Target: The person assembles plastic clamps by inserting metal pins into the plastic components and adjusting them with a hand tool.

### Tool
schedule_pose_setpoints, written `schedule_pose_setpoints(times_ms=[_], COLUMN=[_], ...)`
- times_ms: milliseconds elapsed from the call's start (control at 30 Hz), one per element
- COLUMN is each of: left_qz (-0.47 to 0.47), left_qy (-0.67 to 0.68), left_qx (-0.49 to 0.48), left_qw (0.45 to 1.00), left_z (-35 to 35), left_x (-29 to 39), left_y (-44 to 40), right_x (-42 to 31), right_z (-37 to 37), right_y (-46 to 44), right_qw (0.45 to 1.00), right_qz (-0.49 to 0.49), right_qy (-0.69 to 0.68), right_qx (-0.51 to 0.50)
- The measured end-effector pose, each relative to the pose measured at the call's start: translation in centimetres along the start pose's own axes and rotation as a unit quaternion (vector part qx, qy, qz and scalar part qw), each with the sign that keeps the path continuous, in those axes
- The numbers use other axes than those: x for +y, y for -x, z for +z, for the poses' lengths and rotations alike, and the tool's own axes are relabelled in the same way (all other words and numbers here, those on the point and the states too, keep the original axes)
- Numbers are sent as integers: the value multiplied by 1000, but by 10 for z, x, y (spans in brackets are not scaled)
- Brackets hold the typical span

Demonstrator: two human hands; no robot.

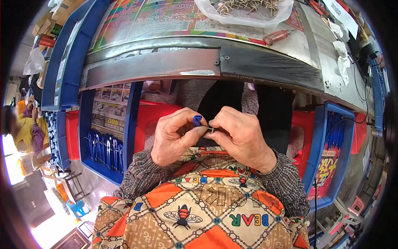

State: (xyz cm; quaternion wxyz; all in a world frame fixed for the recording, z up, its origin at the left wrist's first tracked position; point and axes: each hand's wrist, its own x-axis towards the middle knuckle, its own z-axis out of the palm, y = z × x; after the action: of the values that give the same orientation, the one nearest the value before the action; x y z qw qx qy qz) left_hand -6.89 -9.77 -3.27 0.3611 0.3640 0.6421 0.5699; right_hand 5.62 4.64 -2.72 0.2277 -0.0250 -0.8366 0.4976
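Close together above my lap, both hands are closed in pinches. Thumb and fingers of my left hand [178, 135] grip a small blue-ended piece [197, 120], mostly hidden by the hand. My right hand [240, 137] pinches a small thin metal piece [212, 130] right beside the left fingertips. Whether the metal touches the blue piece I cannot tell. A patterned apron [207, 207] covers my lap below the hands.
The metal-edged workbench [153, 66] runs ahead, bearing a plastic bag [265, 20] of small metal parts and a red screwdriver [278, 37]. Blue trays [132, 120] with blue-handled tools [105, 149] flank me, along with red stools [145, 120]. Another person [31, 128] sits far left.
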Motion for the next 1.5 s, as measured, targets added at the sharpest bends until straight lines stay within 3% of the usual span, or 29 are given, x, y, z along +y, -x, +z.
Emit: schedule_pose_setpoints(times_ms=[133, 533, 633, 733, 767, 967, 1167, 1300, 1400, 1433, 1500], left_qz=[-55, -109, -94, -148, -139, -96, -79, -90, -3, -15, 64], left_qy=[87, 133, 156, 148, 190, 181, -2, 92, 142, 129, -19], left_qx=[-30, 1, -27, -37, -84, -90, -122, -49, 7, -13, -35], left_qw=[994, 985, 983, 977, 968, 975, 989, 991, 990, 991, 997], left_z=[1, 5, -1, -4, -10, -2, -13, 3, 15, 14, 9], left_x=[0, 12, 14, 16, 10, 13, 9, 17, 13, 13, 10], left_y=[2, 5, 9, 11, 13, 12, 12, 7, 7, 7, 7], right_x=[-2, -1, 0, -2, -4, -6, -9, -11, -12, -13, -13], right_z=[-4, -6, -5, -6, -8, -15, -13, -14, -14, -14, -16], right_y=[0, 7, 9, 11, 11, 12, 15, 17, 18, 18, 18], right_qw=[1000, 991, 990, 991, 991, 992, 995, 995, 995, 995, 996], right_qz=[3, -47, -48, -37, -30, -7, 4, 15, 17, 12, 3], right_qy=[8, 127, 129, 127, 128, 108, -2, -43, -63, -62, -60], right_qx=[3, 20, 17, -7, -19, -63, -100, -87, -80, -78, -73])
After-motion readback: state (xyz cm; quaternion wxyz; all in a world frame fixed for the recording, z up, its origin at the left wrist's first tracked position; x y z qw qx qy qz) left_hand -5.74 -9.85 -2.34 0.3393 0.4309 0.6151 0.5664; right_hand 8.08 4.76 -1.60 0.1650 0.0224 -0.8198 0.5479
